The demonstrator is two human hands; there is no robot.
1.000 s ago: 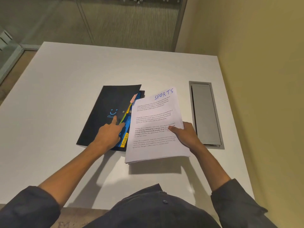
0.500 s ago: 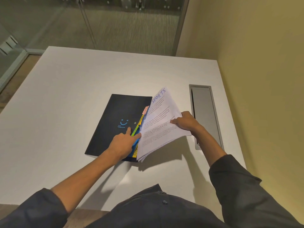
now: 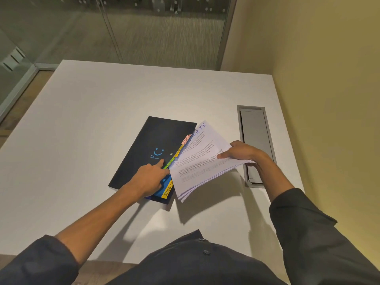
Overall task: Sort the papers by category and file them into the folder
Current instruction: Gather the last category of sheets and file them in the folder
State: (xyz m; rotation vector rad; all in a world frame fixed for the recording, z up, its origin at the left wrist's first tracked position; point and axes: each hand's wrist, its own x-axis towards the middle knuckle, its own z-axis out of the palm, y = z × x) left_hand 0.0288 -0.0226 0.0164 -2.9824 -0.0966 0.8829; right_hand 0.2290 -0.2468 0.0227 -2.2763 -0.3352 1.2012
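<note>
Flat black rectangular folder with coloured index tabs lies mid-table on white tabletop, long axis running 7 to 1 o'clock. White printed paper stack headed "SPORTS" at folder's 3 o'clock edge, tilted, header toward 1 o'clock. Right hand grasps stack's right edge, thumb on top. Left hand rests on folder, index finger extended toward 1 o'clock, other fingers curled at tabs, grasp on them unclear.

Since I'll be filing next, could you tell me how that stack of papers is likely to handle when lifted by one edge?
Probably floppy: the stack of papers, gripped by the right hand, droops toward the folder. Its lower corner fans apart, so loose sheets may slip.
</note>
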